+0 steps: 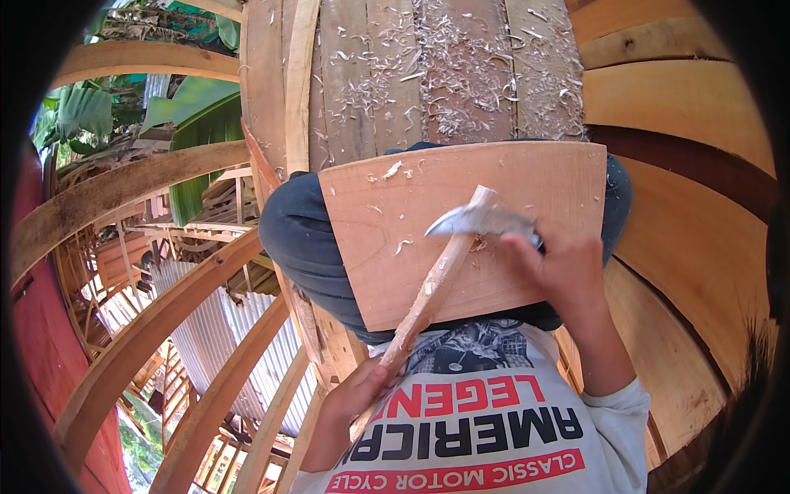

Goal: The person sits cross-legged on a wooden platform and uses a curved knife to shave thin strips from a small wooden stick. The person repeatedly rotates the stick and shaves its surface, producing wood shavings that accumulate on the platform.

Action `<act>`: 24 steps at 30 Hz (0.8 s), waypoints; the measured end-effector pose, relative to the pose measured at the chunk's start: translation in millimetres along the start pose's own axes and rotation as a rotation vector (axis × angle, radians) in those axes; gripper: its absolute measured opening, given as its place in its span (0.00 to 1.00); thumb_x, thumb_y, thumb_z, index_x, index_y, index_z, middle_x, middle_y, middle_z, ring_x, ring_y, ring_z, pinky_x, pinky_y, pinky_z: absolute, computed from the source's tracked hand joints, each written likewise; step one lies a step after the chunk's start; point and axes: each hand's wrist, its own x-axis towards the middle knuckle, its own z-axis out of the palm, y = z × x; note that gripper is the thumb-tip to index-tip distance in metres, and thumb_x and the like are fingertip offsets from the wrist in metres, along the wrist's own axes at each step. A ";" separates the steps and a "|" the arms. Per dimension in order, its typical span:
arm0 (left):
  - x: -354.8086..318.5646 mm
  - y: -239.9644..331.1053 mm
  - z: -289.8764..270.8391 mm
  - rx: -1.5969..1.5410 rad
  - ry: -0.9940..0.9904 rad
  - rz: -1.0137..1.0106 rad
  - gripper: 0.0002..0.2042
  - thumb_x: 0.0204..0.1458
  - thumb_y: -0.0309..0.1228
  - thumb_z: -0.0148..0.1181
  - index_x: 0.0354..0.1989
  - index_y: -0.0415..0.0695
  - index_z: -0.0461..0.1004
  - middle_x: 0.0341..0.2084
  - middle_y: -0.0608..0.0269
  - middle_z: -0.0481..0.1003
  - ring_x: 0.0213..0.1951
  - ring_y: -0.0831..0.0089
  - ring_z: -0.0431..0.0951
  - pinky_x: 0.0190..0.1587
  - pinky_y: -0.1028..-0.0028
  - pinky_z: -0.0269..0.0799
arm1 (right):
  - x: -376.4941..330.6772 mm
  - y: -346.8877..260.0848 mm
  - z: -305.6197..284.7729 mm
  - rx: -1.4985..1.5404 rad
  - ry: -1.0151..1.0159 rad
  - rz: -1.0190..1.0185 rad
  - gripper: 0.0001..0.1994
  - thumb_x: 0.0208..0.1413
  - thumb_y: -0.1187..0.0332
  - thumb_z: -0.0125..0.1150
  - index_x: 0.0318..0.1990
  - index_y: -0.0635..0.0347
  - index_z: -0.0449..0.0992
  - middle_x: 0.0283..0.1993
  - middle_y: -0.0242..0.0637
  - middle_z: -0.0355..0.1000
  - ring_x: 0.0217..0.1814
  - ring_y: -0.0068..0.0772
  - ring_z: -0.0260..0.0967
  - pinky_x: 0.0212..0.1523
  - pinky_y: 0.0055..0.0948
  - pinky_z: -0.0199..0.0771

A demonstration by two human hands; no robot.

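Note:
My left hand (360, 385) is closed around the lower end of a peeled wooden stick (428, 300), close to my shirt. The stick slants up and away to the right, its far end lying over a flat wooden board (362, 214) across my lap. In my right hand (561, 267) is a knife (477, 221) with a curved, pale metal blade, slightly blurred. The blade crosses the stick just below its far tip. My fingers hide most of the knife's handle. A few curled shavings (393, 170) rest on the board.
Many wood shavings (461, 107) cover the plank floor (346, 115) beyond my knees. Curved wooden slats (132, 189) form an open railing at left, with banana leaves (197, 115) and corrugated metal sheets (197, 337) outside. A wall of wide planks (691, 214) stands close at right.

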 end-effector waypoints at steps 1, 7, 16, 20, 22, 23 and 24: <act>-0.9 1.9 3.7 0.007 0.008 0.001 0.38 0.56 0.63 0.40 0.57 0.36 0.64 0.41 0.63 0.70 0.41 0.77 0.66 0.45 0.77 0.62 | 6.3 5.1 -2.5 -0.072 0.031 0.031 0.27 0.45 0.40 0.62 0.18 0.59 0.75 0.16 0.42 0.70 0.18 0.43 0.71 0.18 0.35 0.68; -5.4 22.4 22.0 0.058 0.103 0.006 0.40 0.56 0.64 0.39 0.61 0.37 0.60 0.44 0.62 0.69 0.43 0.76 0.65 0.46 0.77 0.62 | 7.8 -0.4 -6.3 -0.034 0.039 0.089 0.27 0.44 0.40 0.63 0.18 0.58 0.76 0.16 0.41 0.70 0.19 0.43 0.71 0.19 0.35 0.67; -1.5 9.8 16.8 0.154 0.057 0.112 0.41 0.55 0.66 0.36 0.57 0.35 0.62 0.38 0.62 0.68 0.40 0.73 0.65 0.45 0.75 0.61 | 35.7 53.6 -21.9 0.135 0.191 0.538 0.27 0.53 0.44 0.59 0.23 0.64 0.77 0.19 0.50 0.70 0.21 0.49 0.71 0.20 0.38 0.66; -1.2 3.0 15.8 0.231 0.057 0.187 0.41 0.56 0.66 0.34 0.55 0.34 0.62 0.35 0.59 0.67 0.39 0.70 0.65 0.45 0.73 0.61 | 7.6 31.6 -42.4 0.112 0.089 0.319 0.26 0.52 0.46 0.60 0.22 0.64 0.76 0.18 0.49 0.69 0.20 0.50 0.70 0.20 0.38 0.66; 4.7 13.4 17.0 0.259 0.053 0.233 0.40 0.57 0.64 0.34 0.54 0.33 0.63 0.35 0.58 0.67 0.39 0.68 0.66 0.45 0.71 0.62 | -10.9 4.3 -35.3 0.081 0.013 0.121 0.25 0.50 0.46 0.62 0.20 0.63 0.74 0.17 0.47 0.69 0.19 0.48 0.69 0.20 0.37 0.66; 4.7 15.6 20.2 0.267 0.058 0.249 0.39 0.57 0.64 0.33 0.53 0.33 0.63 0.35 0.57 0.68 0.38 0.67 0.66 0.46 0.70 0.62 | -21.9 -4.6 -27.5 0.093 -0.034 0.014 0.25 0.49 0.46 0.63 0.19 0.62 0.74 0.17 0.45 0.69 0.18 0.47 0.69 0.19 0.37 0.66; 3.7 19.0 23.0 0.287 0.073 0.280 0.38 0.58 0.63 0.34 0.53 0.33 0.63 0.34 0.57 0.68 0.38 0.67 0.66 0.45 0.70 0.62 | -26.9 -10.5 -21.3 0.104 -0.066 0.004 0.25 0.48 0.45 0.63 0.19 0.61 0.74 0.17 0.45 0.69 0.18 0.46 0.69 0.19 0.36 0.66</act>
